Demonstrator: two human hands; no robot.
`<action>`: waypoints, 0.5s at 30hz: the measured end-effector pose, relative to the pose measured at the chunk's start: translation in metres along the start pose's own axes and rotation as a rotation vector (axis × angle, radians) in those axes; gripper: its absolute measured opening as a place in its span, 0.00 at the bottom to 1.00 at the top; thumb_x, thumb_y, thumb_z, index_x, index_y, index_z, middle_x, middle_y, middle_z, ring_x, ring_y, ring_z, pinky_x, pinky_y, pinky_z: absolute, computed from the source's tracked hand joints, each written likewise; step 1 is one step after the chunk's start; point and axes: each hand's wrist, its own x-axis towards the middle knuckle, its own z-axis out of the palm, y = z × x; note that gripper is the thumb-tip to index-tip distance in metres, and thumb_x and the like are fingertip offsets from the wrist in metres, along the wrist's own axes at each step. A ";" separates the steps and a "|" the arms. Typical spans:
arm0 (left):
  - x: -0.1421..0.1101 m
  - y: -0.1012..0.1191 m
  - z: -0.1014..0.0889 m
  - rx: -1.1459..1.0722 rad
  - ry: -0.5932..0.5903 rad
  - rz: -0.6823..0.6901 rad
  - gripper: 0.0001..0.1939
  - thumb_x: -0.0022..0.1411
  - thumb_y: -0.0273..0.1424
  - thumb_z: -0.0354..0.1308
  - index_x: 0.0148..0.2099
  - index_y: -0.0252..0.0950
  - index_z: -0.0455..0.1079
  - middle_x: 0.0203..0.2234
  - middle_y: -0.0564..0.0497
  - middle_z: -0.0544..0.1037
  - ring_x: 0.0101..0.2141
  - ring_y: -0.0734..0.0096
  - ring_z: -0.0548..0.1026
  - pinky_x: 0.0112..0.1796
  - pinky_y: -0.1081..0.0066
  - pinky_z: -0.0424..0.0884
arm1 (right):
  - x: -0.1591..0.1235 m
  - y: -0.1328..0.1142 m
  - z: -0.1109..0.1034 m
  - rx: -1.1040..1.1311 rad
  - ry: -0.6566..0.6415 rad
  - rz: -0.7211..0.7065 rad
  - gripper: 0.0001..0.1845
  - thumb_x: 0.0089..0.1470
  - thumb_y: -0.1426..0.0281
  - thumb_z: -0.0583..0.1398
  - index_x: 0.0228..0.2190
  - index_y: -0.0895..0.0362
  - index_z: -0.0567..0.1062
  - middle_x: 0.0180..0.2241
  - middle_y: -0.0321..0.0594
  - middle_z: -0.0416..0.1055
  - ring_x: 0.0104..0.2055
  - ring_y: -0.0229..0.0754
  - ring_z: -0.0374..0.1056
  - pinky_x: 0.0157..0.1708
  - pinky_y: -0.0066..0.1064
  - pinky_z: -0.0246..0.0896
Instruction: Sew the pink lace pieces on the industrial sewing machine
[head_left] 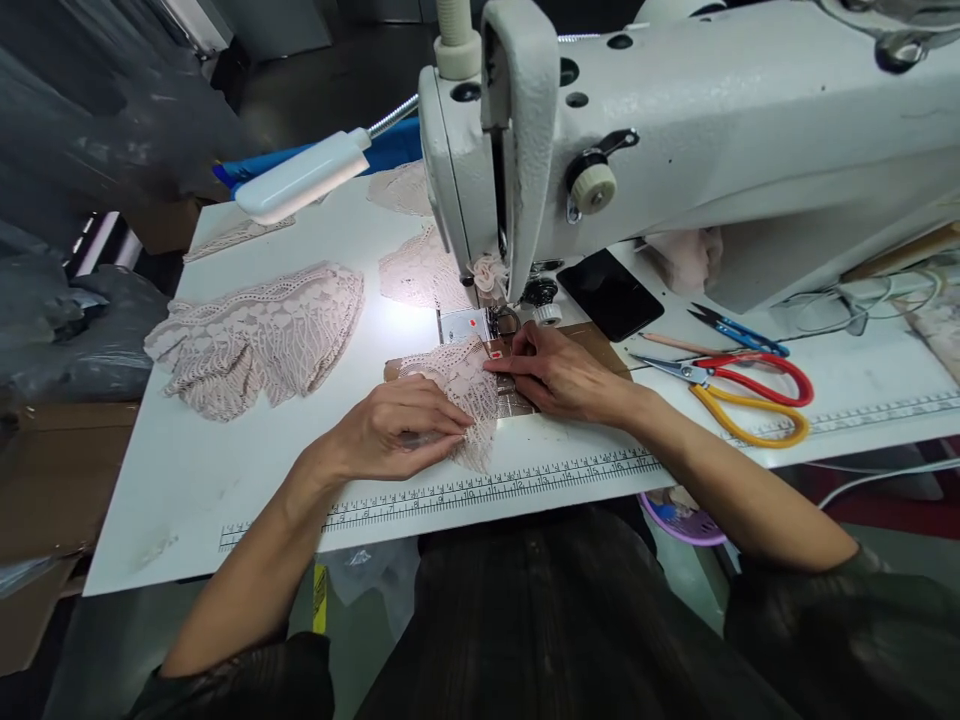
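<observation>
A small pale pink lace piece (pixel 465 385) lies on the white table (pixel 247 470) in front of the needle of a white sewing machine (pixel 675 130). My left hand (pixel 397 425) rests flat on the lace's near left part, fingers together, pressing it down. My right hand (pixel 559 375) lies on its right edge, fingertips pinching the lace just before the presser foot (pixel 504 322). A brown card (pixel 592 345) lies under the lace.
A pile of the same lace (pixel 255 335) sits left, more pieces (pixel 420 270) behind. A lamp (pixel 300 178) lights the spot. Right of the machine lie a black phone (pixel 609 293), blue snips (pixel 739 330), red-and-yellow scissors (pixel 742 390), a pencil. A ruler (pixel 487 488) lines the front edge.
</observation>
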 end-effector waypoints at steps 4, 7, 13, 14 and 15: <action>-0.001 -0.002 0.003 -0.009 -0.024 0.021 0.06 0.60 0.23 0.62 0.39 0.37 0.78 0.35 0.46 0.84 0.33 0.66 0.81 0.34 0.64 0.78 | -0.002 0.000 0.002 -0.013 0.019 0.004 0.21 0.59 0.74 0.54 0.50 0.53 0.78 0.41 0.48 0.67 0.43 0.47 0.63 0.47 0.44 0.65; -0.001 -0.003 0.005 -0.005 -0.034 0.023 0.07 0.60 0.23 0.62 0.40 0.38 0.79 0.35 0.47 0.84 0.34 0.67 0.81 0.34 0.65 0.78 | -0.003 0.001 0.003 0.012 0.034 0.007 0.21 0.59 0.74 0.54 0.51 0.52 0.78 0.41 0.48 0.67 0.44 0.47 0.63 0.48 0.44 0.65; -0.002 -0.002 0.006 0.001 -0.046 -0.010 0.07 0.62 0.25 0.61 0.40 0.39 0.79 0.35 0.48 0.84 0.34 0.66 0.81 0.35 0.64 0.78 | -0.009 -0.003 -0.006 0.159 0.017 0.029 0.22 0.61 0.75 0.52 0.51 0.49 0.77 0.42 0.45 0.68 0.43 0.43 0.65 0.48 0.40 0.65; -0.002 -0.002 0.006 0.000 -0.043 -0.007 0.07 0.62 0.25 0.61 0.41 0.39 0.79 0.36 0.48 0.84 0.34 0.66 0.81 0.35 0.63 0.78 | -0.010 -0.004 -0.007 0.155 -0.008 0.021 0.22 0.61 0.75 0.53 0.51 0.49 0.77 0.42 0.44 0.68 0.44 0.43 0.65 0.48 0.41 0.64; -0.002 -0.002 0.006 0.001 -0.039 -0.003 0.07 0.62 0.25 0.61 0.41 0.39 0.79 0.36 0.48 0.84 0.34 0.66 0.81 0.35 0.63 0.78 | -0.010 -0.007 -0.008 0.138 -0.033 0.009 0.21 0.61 0.74 0.54 0.51 0.47 0.78 0.42 0.44 0.69 0.45 0.44 0.65 0.48 0.42 0.63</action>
